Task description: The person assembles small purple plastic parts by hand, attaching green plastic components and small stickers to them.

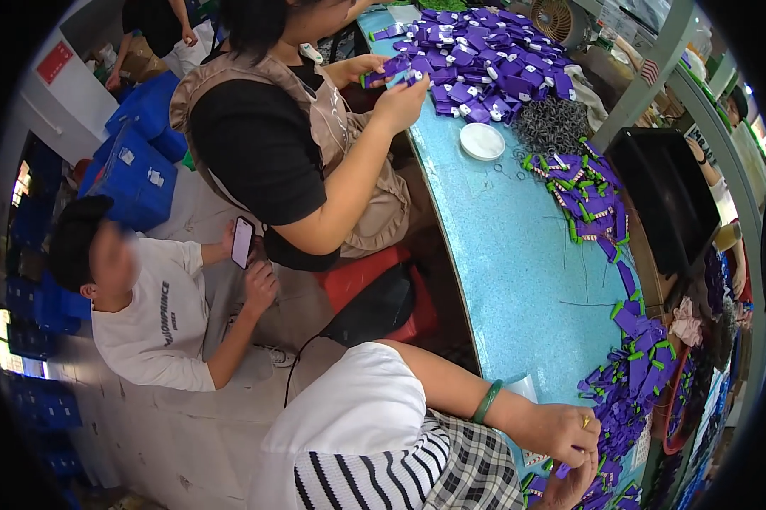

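Near five o'clock, the left hand [563, 433] and right hand [572, 486] together hold a small purple piece [561, 469]. Purple-and-green pieces [642, 365] heap on the counter [519, 289] at four.

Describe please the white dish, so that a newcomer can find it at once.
On the long blue table, look toward the far end, where purple pieces lie heaped. Just nearer than these, left of the dark rings, lies the dish: round, white, far bigger than any single ring.
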`<state>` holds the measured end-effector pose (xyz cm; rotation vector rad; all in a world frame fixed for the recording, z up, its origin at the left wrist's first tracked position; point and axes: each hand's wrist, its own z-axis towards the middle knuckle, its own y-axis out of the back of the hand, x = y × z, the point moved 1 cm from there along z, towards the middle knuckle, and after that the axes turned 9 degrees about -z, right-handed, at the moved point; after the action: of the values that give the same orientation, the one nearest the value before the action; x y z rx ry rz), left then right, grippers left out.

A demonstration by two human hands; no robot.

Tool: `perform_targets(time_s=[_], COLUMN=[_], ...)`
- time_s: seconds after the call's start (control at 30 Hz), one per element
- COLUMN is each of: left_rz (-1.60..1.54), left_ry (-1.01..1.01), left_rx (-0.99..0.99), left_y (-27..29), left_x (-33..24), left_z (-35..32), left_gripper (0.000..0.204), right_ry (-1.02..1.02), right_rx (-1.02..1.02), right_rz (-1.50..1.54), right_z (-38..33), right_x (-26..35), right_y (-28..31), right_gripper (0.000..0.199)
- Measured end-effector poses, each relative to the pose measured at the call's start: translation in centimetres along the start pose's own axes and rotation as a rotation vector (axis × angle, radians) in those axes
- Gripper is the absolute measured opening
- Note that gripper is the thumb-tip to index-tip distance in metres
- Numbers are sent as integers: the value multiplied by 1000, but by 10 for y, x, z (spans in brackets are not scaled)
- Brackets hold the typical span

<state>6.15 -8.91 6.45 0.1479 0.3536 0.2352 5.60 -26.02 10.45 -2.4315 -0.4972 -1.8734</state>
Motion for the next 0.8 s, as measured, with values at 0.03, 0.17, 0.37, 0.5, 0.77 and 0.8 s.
perform_targets(time_s=[0.03,0.17,0.37,0.5,0.77,0.8], left_rz=[34,106,48,-22,-14,-21], left_ry=[-60,-192,-261,-283,-275,-287], left_rx=[16,-31,-14,68,54,32], left_y=[-1,-5,3,8,3,0], left_x=[-2,-3,-11,-12,-22,-21], left_z=[-2,-5,-5,-8,-7,-6], left_gripper=[17,23,25,24,24,25], right_ry=[26,121,271,366,537,558], right_rx=[23,114,231,307,436,439], right_rz=[-18,-83,-175,-229,-331,-346], right_z=[2,17,23,19,-2,-3], right_x=[2,12,25,25,23,19], right_y=[-1,-10,-33,-38,-55,-50], right_gripper=[38,38,38,39,40,40])
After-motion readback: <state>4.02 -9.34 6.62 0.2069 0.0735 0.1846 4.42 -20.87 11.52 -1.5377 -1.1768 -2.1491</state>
